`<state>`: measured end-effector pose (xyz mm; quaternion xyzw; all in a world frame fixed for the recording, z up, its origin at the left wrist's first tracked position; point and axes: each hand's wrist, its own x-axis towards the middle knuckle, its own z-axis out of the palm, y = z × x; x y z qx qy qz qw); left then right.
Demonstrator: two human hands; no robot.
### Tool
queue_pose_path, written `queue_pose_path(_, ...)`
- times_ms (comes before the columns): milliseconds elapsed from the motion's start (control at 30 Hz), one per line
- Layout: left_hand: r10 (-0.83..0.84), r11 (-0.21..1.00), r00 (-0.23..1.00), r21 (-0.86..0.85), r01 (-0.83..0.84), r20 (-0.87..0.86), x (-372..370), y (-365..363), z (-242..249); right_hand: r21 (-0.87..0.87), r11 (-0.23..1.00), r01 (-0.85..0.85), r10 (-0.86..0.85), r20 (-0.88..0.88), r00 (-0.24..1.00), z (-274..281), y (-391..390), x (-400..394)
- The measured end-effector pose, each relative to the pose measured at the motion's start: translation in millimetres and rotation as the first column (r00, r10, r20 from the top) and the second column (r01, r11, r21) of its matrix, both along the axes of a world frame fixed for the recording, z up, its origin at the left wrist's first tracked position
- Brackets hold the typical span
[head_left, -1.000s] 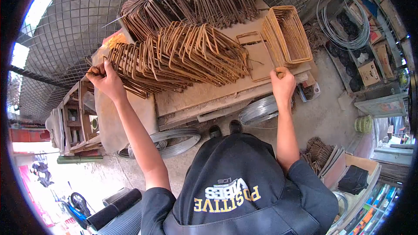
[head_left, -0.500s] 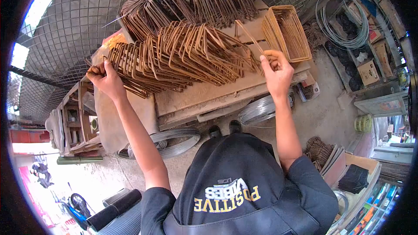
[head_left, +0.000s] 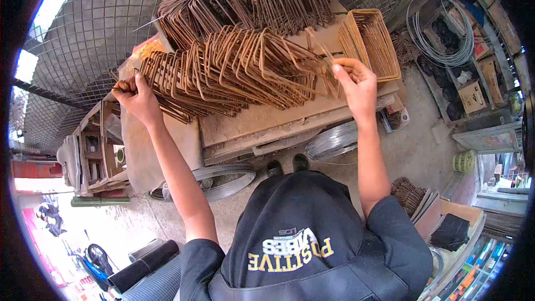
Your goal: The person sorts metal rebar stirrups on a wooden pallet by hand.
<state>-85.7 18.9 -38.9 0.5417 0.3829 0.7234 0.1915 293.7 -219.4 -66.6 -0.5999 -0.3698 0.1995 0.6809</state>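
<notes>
At the right end of the leaning row of rust-brown rectangular metal frames (head_left: 228, 72), the right hand (head_left: 356, 86) pinches one thin brown metal frame (head_left: 321, 47), apparently handled singly; the next move calls for clearance. Left of the row, the left hand's (head_left: 137, 97) fingers curl, contents unclear.

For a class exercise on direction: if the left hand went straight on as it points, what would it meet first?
Probably the wire mesh in the background ahead of the left hand, though its distance is unclear.
</notes>
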Motion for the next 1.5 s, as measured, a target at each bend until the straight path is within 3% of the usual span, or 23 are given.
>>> queue_pose_path(67, -0.024, 1.000, 0.999, -0.002, 0.024, 0.029, 0, 0, 0, -0.025, 1.000, -0.004, 0.004, -0.002, 1.000, -9, -12, 7)
queue_pose_path(133, -0.050, 0.999, 0.997, -0.003, 0.050, 0.057, -2, 1, -1, -0.171, 0.982, 0.077, -0.091, -0.081, 0.993, -10, -27, 7)
queue_pose_path(267, -0.075, 0.996, 0.995, 0.046, 0.073, 0.058, -2, 4, -4, -0.254, 0.966, 0.045, -0.063, -0.061, 0.996, -35, -44, 11)
queue_pose_path(400, -0.068, 0.998, 0.996, 0.020, 0.067, 0.057, -1, 1, -1, -0.171, 0.982, 0.082, -0.070, 0.077, 0.995, -43, -50, 6)
queue_pose_path(533, -0.059, 0.998, 0.997, 0.018, 0.059, 0.049, 1, -2, 3, -0.187, 0.979, 0.079, -0.066, 0.077, 0.995, -28, -49, 2)
queue_pose_path(700, -0.092, 0.995, 0.994, 0.035, 0.089, 0.063, -3, 3, -2, -0.133, 0.991, -0.024, 0.036, 0.090, 0.995, 2, -34, 4)
queue_pose_path(933, -0.050, 0.998, 0.999, 0.040, 0.049, 0.021, -4, 4, -4, -0.137, 0.972, -0.189, 0.203, 0.096, 0.974, -1, -19, 10)
queue_pose_path(1000, -0.029, 1.000, 0.999, 0.006, 0.028, 0.021, 0, -1, 1, -0.232, 0.972, -0.039, 0.094, 0.231, 0.968, 2, -19, 10)
queue_pose_path(1033, -0.032, 0.999, 0.999, 0.006, 0.031, 0.021, 1, -2, 2, -0.232, 0.972, -0.036, 0.091, 0.231, 0.969, 6, -20, 9)
queue_pose_path(1100, -0.097, 0.995, 0.991, 0.001, 0.098, 0.096, 2, -3, 4, -0.280, 0.960, -0.006, 0.130, 0.429, 0.894, 15, -22, 8)
queue_pose_path(1267, -0.073, 0.997, 0.996, 0.030, 0.071, 0.045, -5, 2, -3, -0.260, 0.941, -0.218, 0.295, 0.310, 0.904, 4, -32, -9)
queue_pose_path(1333, -0.063, 0.997, 0.998, 0.038, 0.062, 0.030, -8, 4, -4, -0.229, 0.950, -0.211, 0.260, 0.211, 0.942, -10, -36, -1)
queue_pose_path(1400, -0.059, 0.998, 0.998, 0.020, 0.058, 0.029, -10, 4, -4, -0.204, 0.965, -0.163, 0.210, 0.236, 0.949, -23, -36, 13)
queue_pose_path(1467, -0.052, 0.999, 0.998, 0.018, 0.051, 0.033, -7, 2, -3, -0.058, 0.996, -0.063, 0.069, 0.097, 0.993, -23, -32, 20)
queue_pose_path(1500, -0.044, 0.999, 0.998, 0.018, 0.044, 0.036, -6, 1, -2, -0.031, 0.996, -0.085, 0.087, 0.071, 0.994, -17, -32, 21)
